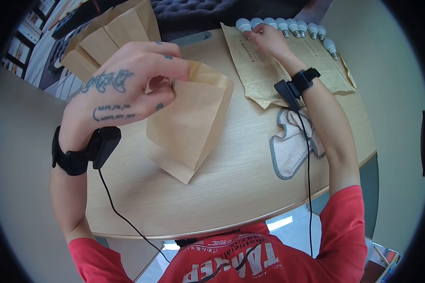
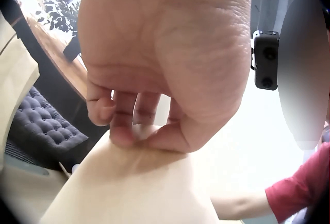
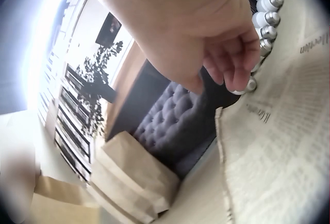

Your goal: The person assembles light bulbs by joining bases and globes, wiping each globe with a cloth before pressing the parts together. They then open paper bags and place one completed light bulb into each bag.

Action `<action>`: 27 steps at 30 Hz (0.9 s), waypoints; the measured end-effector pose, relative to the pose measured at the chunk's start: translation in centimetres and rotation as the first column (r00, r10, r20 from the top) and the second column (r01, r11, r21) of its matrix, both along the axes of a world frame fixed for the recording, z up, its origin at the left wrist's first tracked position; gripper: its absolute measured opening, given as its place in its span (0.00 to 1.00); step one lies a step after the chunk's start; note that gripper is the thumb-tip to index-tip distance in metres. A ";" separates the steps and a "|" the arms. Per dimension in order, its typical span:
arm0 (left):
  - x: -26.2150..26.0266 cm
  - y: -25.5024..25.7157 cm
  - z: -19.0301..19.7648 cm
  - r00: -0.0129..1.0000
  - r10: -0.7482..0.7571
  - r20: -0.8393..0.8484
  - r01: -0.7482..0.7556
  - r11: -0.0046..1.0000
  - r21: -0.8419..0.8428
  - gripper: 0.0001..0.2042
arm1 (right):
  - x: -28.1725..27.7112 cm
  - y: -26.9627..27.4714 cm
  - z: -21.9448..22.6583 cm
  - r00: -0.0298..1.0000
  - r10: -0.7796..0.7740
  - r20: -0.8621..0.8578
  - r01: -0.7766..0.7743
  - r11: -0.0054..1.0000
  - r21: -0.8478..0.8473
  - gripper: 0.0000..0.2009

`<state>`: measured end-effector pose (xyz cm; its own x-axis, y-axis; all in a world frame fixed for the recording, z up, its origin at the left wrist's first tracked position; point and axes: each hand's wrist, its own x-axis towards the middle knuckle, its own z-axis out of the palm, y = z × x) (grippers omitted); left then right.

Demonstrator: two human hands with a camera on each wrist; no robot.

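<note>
My left hand [image 1: 127, 78] pinches the top rim of a brown paper bag [image 1: 189, 125] between thumb and fingertips, and the bag hangs tilted over the table. The left wrist view shows the thumb meeting the fingertips at the edge of the paper bag [image 2: 139, 188]. At the far side, my right hand [image 1: 269, 41] reaches to the left end of a row of white light bulbs [image 1: 282, 24]. Its fingertips are right at the leftmost bulb [image 1: 243, 24]. In the right wrist view the thumb stands apart from the loosely bent fingers, with a bulb [image 3: 251, 85] just beyond them.
The bulbs lie along a printed newspaper-style sheet [image 1: 311, 70]. More brown paper bags [image 1: 113, 35] stand at the back left. A white cloth with dark edging [image 1: 288, 146] lies near the right edge of the wooden table [image 1: 241, 188]. Cables run from both wrist cameras.
</note>
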<state>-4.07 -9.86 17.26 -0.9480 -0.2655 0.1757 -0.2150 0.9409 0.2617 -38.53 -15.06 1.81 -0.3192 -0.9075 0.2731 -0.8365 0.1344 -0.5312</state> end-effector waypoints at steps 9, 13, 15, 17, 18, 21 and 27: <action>1.3 0.5 0.9 0.992 0.077 0.103 -0.070 0.995 -0.066 0.07 | -1.3 -4.9 -2.5 0.969 -0.160 -0.187 0.190 0.969 0.160 0.31; 1.5 0.4 0.6 0.993 0.074 0.094 -0.070 0.997 -0.045 0.07 | -1.6 -4.8 -2.8 0.966 -0.167 -0.200 0.201 0.965 0.166 0.29; 1.5 0.4 0.5 0.993 0.073 0.089 -0.070 0.997 -0.034 0.07 | -2.2 -4.9 -3.1 0.968 -0.155 -0.198 0.190 0.967 0.169 0.28; 1.5 0.3 0.2 0.994 0.066 0.084 -0.063 0.997 -0.044 0.07 | -2.6 -4.7 -2.8 0.974 -0.128 -0.189 0.161 0.972 0.172 0.27; 1.5 0.3 0.2 0.995 0.061 0.082 -0.058 0.997 -0.043 0.07 | -2.7 -4.3 -2.6 0.985 -0.100 -0.137 0.121 0.981 0.151 0.27; 1.7 0.2 0.2 0.994 0.067 0.088 -0.062 0.997 -0.052 0.07 | -2.2 -2.0 -0.6 1.000 0.020 -0.014 -0.020 0.999 0.043 0.27; 1.6 0.5 0.2 0.993 0.077 0.085 -0.073 0.996 -0.050 0.06 | 1.4 3.5 5.1 0.869 0.405 0.286 -0.366 0.913 -0.182 0.20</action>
